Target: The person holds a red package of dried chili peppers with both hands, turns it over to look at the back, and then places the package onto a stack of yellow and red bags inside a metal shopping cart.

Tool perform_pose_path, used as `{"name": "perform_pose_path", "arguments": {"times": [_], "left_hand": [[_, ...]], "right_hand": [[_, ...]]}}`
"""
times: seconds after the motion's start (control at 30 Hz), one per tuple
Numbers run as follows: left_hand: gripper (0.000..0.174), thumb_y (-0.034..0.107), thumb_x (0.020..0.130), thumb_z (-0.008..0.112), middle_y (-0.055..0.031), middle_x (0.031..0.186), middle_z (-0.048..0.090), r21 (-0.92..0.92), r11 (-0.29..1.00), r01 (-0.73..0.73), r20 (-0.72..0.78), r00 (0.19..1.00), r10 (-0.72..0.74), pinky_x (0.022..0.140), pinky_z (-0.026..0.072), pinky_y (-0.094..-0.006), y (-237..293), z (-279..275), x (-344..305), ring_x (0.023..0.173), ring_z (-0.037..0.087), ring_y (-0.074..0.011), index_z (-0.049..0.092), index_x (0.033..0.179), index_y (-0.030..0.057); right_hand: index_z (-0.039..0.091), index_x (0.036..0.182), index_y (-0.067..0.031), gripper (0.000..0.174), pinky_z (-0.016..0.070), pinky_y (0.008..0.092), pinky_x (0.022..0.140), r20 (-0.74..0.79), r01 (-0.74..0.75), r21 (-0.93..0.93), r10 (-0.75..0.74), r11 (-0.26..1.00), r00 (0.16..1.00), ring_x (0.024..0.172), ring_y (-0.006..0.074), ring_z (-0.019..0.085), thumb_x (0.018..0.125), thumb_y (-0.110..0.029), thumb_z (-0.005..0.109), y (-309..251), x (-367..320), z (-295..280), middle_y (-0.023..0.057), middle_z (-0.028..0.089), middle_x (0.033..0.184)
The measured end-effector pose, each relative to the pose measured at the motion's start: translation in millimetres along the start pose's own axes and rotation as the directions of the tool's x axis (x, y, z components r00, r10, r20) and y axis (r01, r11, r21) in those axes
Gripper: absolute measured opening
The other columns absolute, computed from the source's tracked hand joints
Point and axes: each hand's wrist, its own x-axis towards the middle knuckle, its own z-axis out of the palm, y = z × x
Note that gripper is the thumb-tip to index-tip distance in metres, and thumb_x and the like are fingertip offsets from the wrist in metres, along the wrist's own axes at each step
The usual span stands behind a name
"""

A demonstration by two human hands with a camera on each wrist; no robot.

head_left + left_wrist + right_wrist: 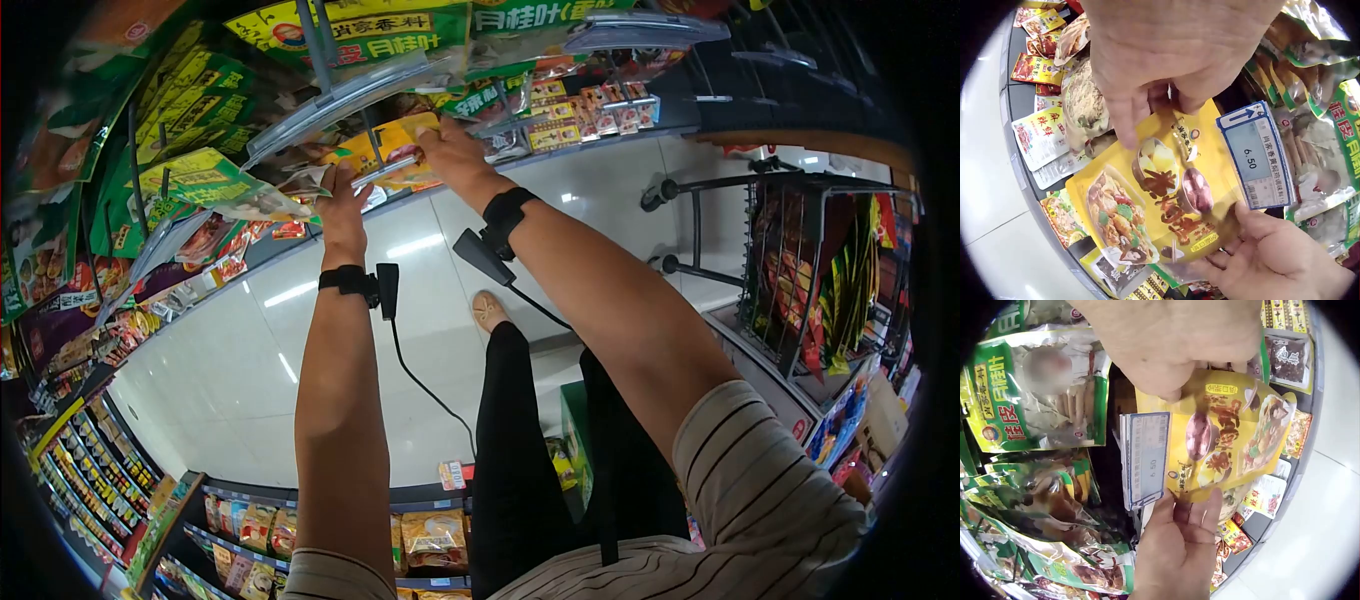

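A yellow food packet (395, 140) hangs at the shelf rack between both hands. My left hand (343, 215) holds one end of it, seen close in the left wrist view, where the packet (1166, 194) faces the camera. The right hand (460, 160) grips the opposite end; in the left wrist view that right hand (1279, 256) has its thumb near the edge and fingers partly hidden under the packet. A price tag (1146, 459) reading 6.50 stands beside the packet (1216, 437) in the right wrist view. Some fingertips are hidden.
Green spice packets (1041, 394) hang on hooks alongside. Small sachets (1041, 137) lie on the lower shelf (1019, 103). A wire cart (790, 270) with packets stands to the right. Behind the legs is another stocked shelf (430, 580); pale tiled floor (230, 370) lies between.
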Motion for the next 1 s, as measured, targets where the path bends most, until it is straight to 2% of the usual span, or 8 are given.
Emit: {"name": "perform_pose_path", "arguments": {"times": [0.1, 0.23, 0.4, 0.5, 0.63, 0.7, 0.83, 1.0], "left_hand": [[0.046, 0.032, 0.099, 0.058, -0.0101, 0.116, 0.061, -0.043, 0.996, -0.080, 0.005, 0.997, 0.080, 0.074, 0.0565, -0.0286, -49.6, -17.0, 22.5, 0.097, 0.063, -0.0186, 0.051, 0.133, 0.0025], [0.045, 0.033, 0.098, 0.057, -0.0071, 0.119, 0.061, 0.023, 0.999, 0.033, 0.013, 0.999, -0.033, 0.071, 0.0521, -0.0259, -6.9, -4.7, -5.7, 0.099, 0.063, -0.0185, 0.052, 0.134, 0.0052], [0.048, 0.040, 0.096, 0.056, -0.0080, 0.116, 0.062, 0.085, 0.968, 0.235, 0.007, 0.972, -0.236, 0.088, 0.0502, -0.0377, 17.9, -1.4, -73.2, 0.106, 0.061, -0.0213, 0.055, 0.127, 0.0036], [0.047, 0.040, 0.095, 0.055, -0.0101, 0.115, 0.063, 0.135, 0.905, 0.403, 0.067, 0.908, -0.414, 0.092, 0.0500, -0.0403, 0.8, -6.7, -133.0, 0.108, 0.062, -0.0232, 0.056, 0.126, 0.0033], [0.048, 0.036, 0.094, 0.058, -0.0119, 0.113, 0.063, 0.271, 0.784, 0.559, 0.159, 0.777, -0.609, 0.090, 0.0518, -0.0384, 19.0, 15.7, -231.0, 0.106, 0.063, -0.0237, 0.054, 0.126, 0.0018], [0.048, 0.035, 0.093, 0.059, -0.0119, 0.111, 0.063, 0.330, 0.724, 0.605, 0.197, 0.706, -0.680, 0.088, 0.0527, -0.0386, 16.7, 28.0, -270.7, 0.104, 0.063, -0.0243, 0.054, 0.126, 0.0015], [0.042, 0.036, 0.095, 0.057, -0.0099, 0.107, 0.064, 0.447, 0.663, 0.600, 0.290, 0.604, -0.742, 0.082, 0.0529, -0.0352, 45.9, 77.1, -332.0, 0.096, 0.065, -0.0211, 0.057, 0.120, 0.0016], [0.044, 0.037, 0.099, 0.054, -0.0129, 0.108, 0.065, 0.562, 0.734, 0.381, 0.432, 0.621, -0.653, 0.083, 0.0525, -0.0344, 118.3, 160.6, -369.2, 0.096, 0.065, -0.0217, 0.058, 0.120, -0.0010]], "right_hand": [[0.053, 0.114, 0.0064, 0.046, 0.0473, 0.0504, 0.090, -0.023, 0.072, -0.052, -0.074, 0.996, 0.997, 0.102, 0.0492, 0.060, 0.094, -0.034, 0.052, 9.0, -3.8, 0.6, 0.0337, 0.064, 0.104], [0.053, 0.111, 0.0073, 0.042, 0.0465, 0.0519, 0.088, 0.008, 0.189, 0.078, -0.190, 0.979, 0.982, 0.101, 0.0498, 0.060, 0.093, -0.031, 0.053, 12.1, -36.6, -20.8, 0.0338, 0.063, 0.102], [0.057, 0.102, -0.0016, 0.034, 0.0502, 0.0402, 0.078, 0.164, 0.044, 0.196, -0.077, 0.980, 0.983, 0.086, 0.0354, 0.064, 0.096, -0.035, 0.057, 58.5, -108.8, -53.1, 0.0184, 0.066, 0.091], [0.060, 0.097, -0.0061, 0.023, 0.0489, 0.0293, 0.065, 0.390, -0.284, 0.455, 0.098, 0.844, 0.916, 0.073, 0.0115, 0.057, 0.097, -0.029, 0.059, 62.1, -166.5, -96.1, 0.0032, 0.062, 0.083], [0.061, 0.104, -0.0088, 0.020, 0.0508, 0.0283, 0.066, 0.595, -0.625, 0.486, 0.293, 0.612, 0.749, 0.077, 0.0116, 0.061, 0.094, -0.026, 0.059, 79.7, -233.9, -148.8, 0.0023, 0.063, 0.087], [0.060, 0.104, -0.0075, 0.020, 0.0521, 0.0276, 0.065, 0.581, -0.659, 0.423, 0.372, 0.622, 0.724, 0.077, 0.0129, 0.062, 0.088, -0.020, 0.064, 73.4, -258.7, -182.4, 0.0036, 0.064, 0.090], [0.060, 0.100, -0.0036, 0.019, 0.0521, 0.0262, 0.061, 0.507, -0.579, 0.500, 0.325, 0.644, 0.798, 0.072, 0.0128, 0.061, 0.094, -0.022, 0.061, 58.0, -294.9, -259.5, 0.0053, 0.062, 0.083], [0.059, 0.094, -0.0028, 0.020, 0.0507, 0.0240, 0.061, 0.389, -0.446, 0.611, 0.242, 0.654, 0.889, 0.071, 0.0103, 0.061, 0.098, -0.022, 0.059, 32.1, -314.6, -349.7, 0.0049, 0.063, 0.082]]}}
